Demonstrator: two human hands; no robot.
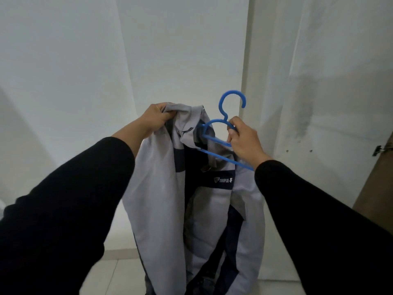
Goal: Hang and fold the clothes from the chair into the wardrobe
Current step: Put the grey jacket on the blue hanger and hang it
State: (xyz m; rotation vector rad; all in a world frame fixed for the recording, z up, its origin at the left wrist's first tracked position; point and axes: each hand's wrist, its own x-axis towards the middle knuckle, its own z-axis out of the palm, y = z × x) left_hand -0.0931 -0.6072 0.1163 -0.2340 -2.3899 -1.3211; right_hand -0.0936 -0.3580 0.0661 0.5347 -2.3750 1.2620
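My black sleeves [70, 201] reach in from 7 and 5 o'clock, nearest the camera, holding a grey-and-navy jacket [212, 209] up at centre frame, its hem dropping toward 6 o'clock over the pale floor tiles [119, 273]. A white logo reading "TRIPLE-F" [223, 179] sits on the navy chest band. My left hand [155, 120], at about 11 o'clock from the jacket's middle, has its grip closed on a bunched fold of the collar and shoulder cloth. My right hand [244, 141], at about 1 o'clock, has its grip closed on the blue plastic hanger [214, 122], fingers wrapped round its right shoulder just below the hook. The hanger's left arm is tucked into the jacket's neck opening; its lower bar slants down toward 4 o'clock across the cloth. Beyond, a white wall [180, 50] fills the background, with a smudged white panel [329, 81] at 2 o'clock and a brown edge [378, 177] at 3 o'clock.
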